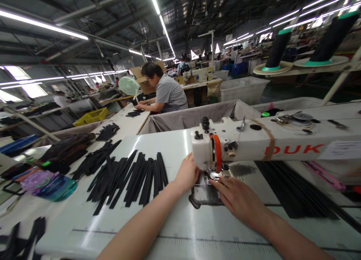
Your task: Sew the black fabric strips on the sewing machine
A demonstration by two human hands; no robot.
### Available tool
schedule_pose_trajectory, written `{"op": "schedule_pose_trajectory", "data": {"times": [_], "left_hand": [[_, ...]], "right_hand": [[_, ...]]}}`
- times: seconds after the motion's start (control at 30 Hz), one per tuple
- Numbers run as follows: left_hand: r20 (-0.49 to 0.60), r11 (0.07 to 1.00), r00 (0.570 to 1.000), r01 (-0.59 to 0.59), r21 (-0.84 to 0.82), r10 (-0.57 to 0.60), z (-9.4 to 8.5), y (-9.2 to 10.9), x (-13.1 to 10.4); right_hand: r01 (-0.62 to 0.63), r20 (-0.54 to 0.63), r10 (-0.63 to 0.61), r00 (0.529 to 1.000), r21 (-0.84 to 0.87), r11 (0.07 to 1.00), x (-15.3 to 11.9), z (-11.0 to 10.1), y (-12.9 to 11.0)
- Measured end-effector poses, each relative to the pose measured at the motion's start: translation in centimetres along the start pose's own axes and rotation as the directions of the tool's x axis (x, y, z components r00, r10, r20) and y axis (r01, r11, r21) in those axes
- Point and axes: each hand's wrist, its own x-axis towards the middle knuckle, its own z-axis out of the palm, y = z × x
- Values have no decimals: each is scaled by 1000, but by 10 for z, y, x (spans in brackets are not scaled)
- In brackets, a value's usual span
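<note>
A white sewing machine [239,139] with an orange ring on its head stands at the right of the worktable. My left hand [187,173] is beside the left of the machine head, its fingers curled and their tips partly hidden. Close to the needle area, my right hand [235,196] rests low over the metal plate [207,194], fingers together and pointing toward the presser foot [214,176]. Whatever lies between the fingers of either hand is too small or hidden to make out. Many black strips [141,177] are fanned out left of my left hand.
Longer black strips [293,192] lie under the machine arm. A purple-and-teal bottle [53,185] stands at left. Black thread cones [278,51] stand at upper right. A fabric-lined bin [194,115] sits behind the table. Beyond, a co-worker [170,92] handles black pieces.
</note>
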Motion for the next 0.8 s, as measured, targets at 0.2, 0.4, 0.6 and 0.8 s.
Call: {"op": "schedule_pose_trajectory", "data": {"times": [0.2,0.4,0.6,0.8], "left_hand": [[111,1000,994,-6,-15,7,-34,-23,39],[101,961,958,272,-44,-267,-57,-12,11],[326,660,809,587,-468,-489,-2,33,-36],[-83,977,981,165,-132,-177,10,41,-56]], "right_hand": [[-6,-15,6,1000,-10,1000,-2,1,0],[45,-26,-43,999,75,996,0,-7,-1],[39,68,-65,996,327,944,3,-18,-2],[-2,137,-62,989,422,907,-1,-18,2]]}}
